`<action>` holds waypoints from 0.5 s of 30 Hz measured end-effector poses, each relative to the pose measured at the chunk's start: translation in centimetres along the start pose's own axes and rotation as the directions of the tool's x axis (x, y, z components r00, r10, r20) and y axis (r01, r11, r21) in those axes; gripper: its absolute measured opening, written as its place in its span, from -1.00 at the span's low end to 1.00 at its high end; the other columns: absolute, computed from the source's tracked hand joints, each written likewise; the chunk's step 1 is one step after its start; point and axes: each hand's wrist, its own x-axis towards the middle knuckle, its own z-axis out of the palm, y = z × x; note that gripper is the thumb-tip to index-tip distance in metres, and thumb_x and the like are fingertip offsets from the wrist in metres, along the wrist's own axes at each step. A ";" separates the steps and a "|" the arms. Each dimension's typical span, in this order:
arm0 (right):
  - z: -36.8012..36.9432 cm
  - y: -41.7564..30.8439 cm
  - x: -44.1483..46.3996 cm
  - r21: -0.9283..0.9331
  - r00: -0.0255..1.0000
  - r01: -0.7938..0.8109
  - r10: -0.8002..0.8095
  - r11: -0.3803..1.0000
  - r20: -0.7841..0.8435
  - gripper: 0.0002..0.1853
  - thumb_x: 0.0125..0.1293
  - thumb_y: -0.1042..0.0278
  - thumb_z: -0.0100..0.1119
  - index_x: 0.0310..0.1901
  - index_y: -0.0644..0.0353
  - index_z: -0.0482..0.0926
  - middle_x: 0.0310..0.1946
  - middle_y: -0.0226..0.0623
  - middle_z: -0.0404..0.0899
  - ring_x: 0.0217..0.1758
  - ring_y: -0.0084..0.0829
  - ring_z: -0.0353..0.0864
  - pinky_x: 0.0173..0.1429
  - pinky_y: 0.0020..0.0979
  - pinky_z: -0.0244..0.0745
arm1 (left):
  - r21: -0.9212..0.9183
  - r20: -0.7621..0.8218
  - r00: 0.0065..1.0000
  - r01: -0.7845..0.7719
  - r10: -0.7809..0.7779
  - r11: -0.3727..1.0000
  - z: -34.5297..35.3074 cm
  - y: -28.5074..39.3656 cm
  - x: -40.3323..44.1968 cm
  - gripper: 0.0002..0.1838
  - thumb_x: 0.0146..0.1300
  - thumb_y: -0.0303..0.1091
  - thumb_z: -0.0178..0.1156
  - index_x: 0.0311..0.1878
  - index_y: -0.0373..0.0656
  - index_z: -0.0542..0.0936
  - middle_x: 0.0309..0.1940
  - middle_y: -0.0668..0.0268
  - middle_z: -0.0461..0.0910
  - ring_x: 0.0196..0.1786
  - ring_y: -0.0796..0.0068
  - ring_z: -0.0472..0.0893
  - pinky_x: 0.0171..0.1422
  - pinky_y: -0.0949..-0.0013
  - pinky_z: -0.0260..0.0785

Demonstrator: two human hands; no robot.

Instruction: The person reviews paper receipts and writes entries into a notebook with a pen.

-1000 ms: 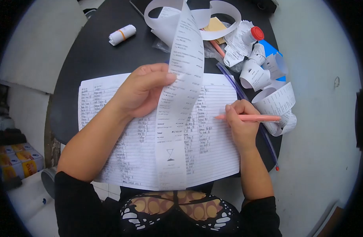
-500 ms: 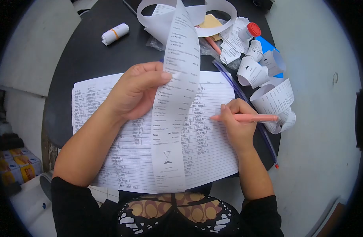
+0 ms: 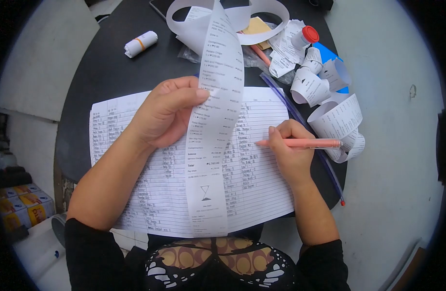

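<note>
Between the thumb and fingers of my left hand (image 3: pixel 172 111) is a long printed receipt strip (image 3: pixel 206 160). It hangs down over the middle of an open lined notebook (image 3: pixel 262 208), and its upper part curls away toward the back of the table. Handwritten columns fill much of both pages. My right hand (image 3: pixel 293 148) grips a pink pen (image 3: pixel 310 143), its tip at the writing on the right page. Part of the page writing is hidden behind the strip.
Curled receipts (image 3: pixel 334 114) lie at the right edge of the black table (image 3: pixel 106 72), beside a purple strip (image 3: pixel 305 126). A red-capped container (image 3: pixel 309 35) stands behind them. At the back left lies a banded paper roll (image 3: pixel 140 43).
The camera view has shifted very slightly. Both hands stay nearly in place, still holding the receipt strip and the pen.
</note>
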 end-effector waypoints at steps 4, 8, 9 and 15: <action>0.1 -0.1 0.0 0.004 1.000 -0.008 0.008 1.000 -0.005 -0.70 0.19 0.56 0.15 -0.65 0.22 0.30 -0.64 -0.46 0.35 -0.58 -0.70 0.23 -0.48 -0.57 0.16 | 0.016 -0.015 1.000 0.002 -0.001 1.000 -0.1 -0.1 0.0 -0.78 0.18 -0.42 0.18 -0.16 -0.35 0.54 -0.18 0.09 0.62 -0.14 0.45 0.64 0.02 0.41 0.49; 0.1 -0.2 0.0 -0.015 1.000 0.000 0.000 1.000 -0.006 -0.69 0.19 0.56 0.14 -0.65 0.22 0.29 -0.64 -0.47 0.33 -0.58 -0.70 0.22 -0.48 -0.57 0.16 | 0.036 -0.023 1.000 0.002 -0.001 0.999 0.0 0.0 0.0 -0.78 0.18 -0.41 0.19 -0.16 -0.34 0.54 -0.19 0.10 0.63 -0.14 0.46 0.64 0.02 0.41 0.49; 0.1 -0.2 0.0 -0.019 1.000 0.001 -0.001 1.000 -0.005 -0.69 0.19 0.57 0.13 -0.65 0.22 0.29 -0.64 -0.47 0.33 -0.58 -0.70 0.22 -0.48 -0.58 0.16 | 0.040 -0.022 1.000 0.000 0.001 0.999 0.0 0.0 0.0 -0.78 0.18 -0.41 0.19 -0.16 -0.34 0.54 -0.19 0.10 0.63 -0.14 0.46 0.64 0.02 0.41 0.49; 0.1 0.1 0.0 0.004 1.000 0.003 -0.003 1.000 -0.014 -0.69 0.19 0.58 0.12 -0.65 0.22 0.29 -0.65 -0.47 0.34 -0.58 -0.71 0.23 -0.49 -0.59 0.17 | 0.084 -0.022 0.999 -0.035 0.037 0.996 -0.4 -0.5 0.2 -0.64 0.20 -0.35 0.13 -0.01 -0.43 0.48 -0.15 0.01 0.61 -0.18 0.41 0.68 -0.09 0.39 0.57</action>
